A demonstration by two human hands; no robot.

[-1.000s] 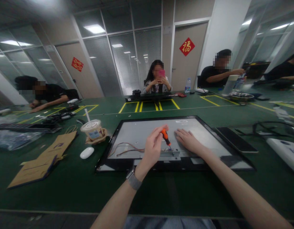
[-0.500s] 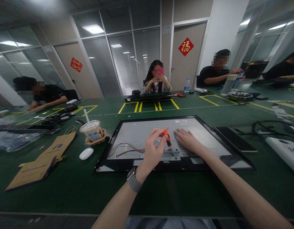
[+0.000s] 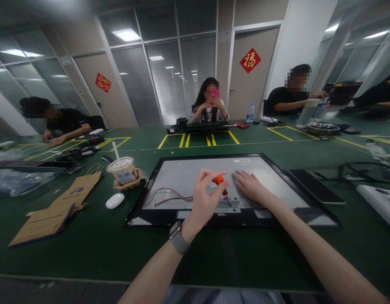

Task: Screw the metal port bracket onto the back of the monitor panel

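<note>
An orange-and-black screwdriver (image 3: 219,180) stands slightly tilted over a small metal bracket (image 3: 229,205) at the near edge of a flat display panel (image 3: 176,173), which lies back side up. The fingers and thumb of my left hand (image 3: 205,192) are curled around its handle; its tip is hard to make out. To the right of it, my right hand (image 3: 249,185) lies flat on the panel's grey back with the fingers stretched out. Thin wires (image 3: 169,199) run across the panel left of my left hand.
Left of the panel are a drink cup with a straw (image 3: 121,171), a white mouse (image 3: 115,201) and a brown paper bag (image 3: 55,215). A black phone-like slab (image 3: 315,185) and a white device (image 3: 378,202) lie to the right. Several people sit around the green table (image 3: 96,261).
My left fingers have shifted on the screwdriver handle, with the fingertips now further over it. My right hand stays on the panel. The view has shifted slightly.
</note>
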